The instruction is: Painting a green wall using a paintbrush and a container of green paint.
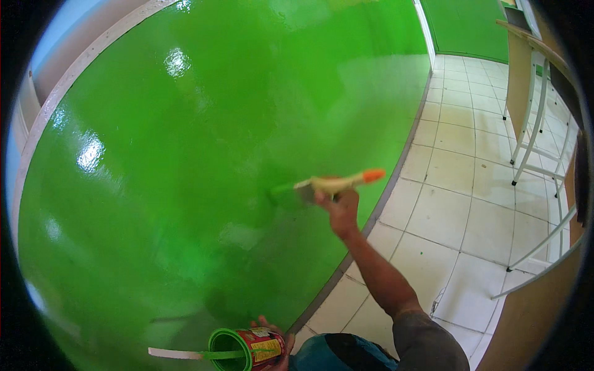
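Note:
My right hand [339, 210] grips a wide brush [334, 184] with a pale handle and orange tip; its green-coated bristles are at the glossy green wall [204, 142], in its lower right part. At the bottom, my left hand [279, 353] holds an open paint can [260, 345] with a red and yellow label and green paint inside and on its rim. A pale stick [173, 353], partly coated green, lies across the can's mouth.
A white tiled floor [458, 161] runs along the right, beside the wall's grey base strip [365, 238]. White-legged desks or chairs with tan boards [518, 80] stand at the right edge. A green door or panel [470, 28] is at the back, and a pale frame edge [59, 89] borders the upper left.

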The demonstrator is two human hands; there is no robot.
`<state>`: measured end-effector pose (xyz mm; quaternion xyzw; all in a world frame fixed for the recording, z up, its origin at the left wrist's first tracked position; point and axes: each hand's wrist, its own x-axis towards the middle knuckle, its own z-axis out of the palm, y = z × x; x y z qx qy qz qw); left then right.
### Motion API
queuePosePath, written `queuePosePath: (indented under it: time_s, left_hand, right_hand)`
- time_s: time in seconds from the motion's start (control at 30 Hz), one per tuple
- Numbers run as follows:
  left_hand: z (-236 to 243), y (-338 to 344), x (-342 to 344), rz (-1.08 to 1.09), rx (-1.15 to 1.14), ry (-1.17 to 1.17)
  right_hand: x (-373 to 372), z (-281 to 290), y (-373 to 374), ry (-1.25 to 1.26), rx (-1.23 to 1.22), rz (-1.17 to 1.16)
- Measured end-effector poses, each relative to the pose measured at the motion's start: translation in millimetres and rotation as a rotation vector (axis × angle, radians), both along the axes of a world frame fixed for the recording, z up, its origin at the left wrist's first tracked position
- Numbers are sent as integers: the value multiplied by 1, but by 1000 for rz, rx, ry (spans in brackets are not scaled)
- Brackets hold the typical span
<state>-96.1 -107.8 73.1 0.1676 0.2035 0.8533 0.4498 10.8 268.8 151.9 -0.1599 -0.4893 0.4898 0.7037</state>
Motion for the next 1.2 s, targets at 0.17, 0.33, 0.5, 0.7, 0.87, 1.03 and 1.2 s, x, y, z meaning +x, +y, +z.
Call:
queuePosePath:
  time_s: [0.17, 0.33, 0.5, 0.7, 0.87, 1.03, 1.2]
  left_hand:
    - [5, 8, -3, -251, 226, -201]
    - [12, 0, 11, 149, -152, -35]
    - [33, 0, 32, 237, -352, 340]
    - [16, 0, 19, 229, -235, 166]
    - [10, 2, 11, 159, -249, 339]
    - [40, 25, 37, 90, -205, 244]
    - [30, 23, 24, 74, -105, -34]
  right_hand:
    - [10, 26, 111, 99, -53, -89]
    - [32, 47, 155, 222, -126, -334]
    - [37, 52, 141, 323, -122, -658]
    - [-17, -11, 29, 8, 370, -574]
    - [-5, -31, -33, 6, 159, -65]
    - [11, -41, 58, -3, -198, -158]
    - [17, -45, 128, 156, -185, -289]
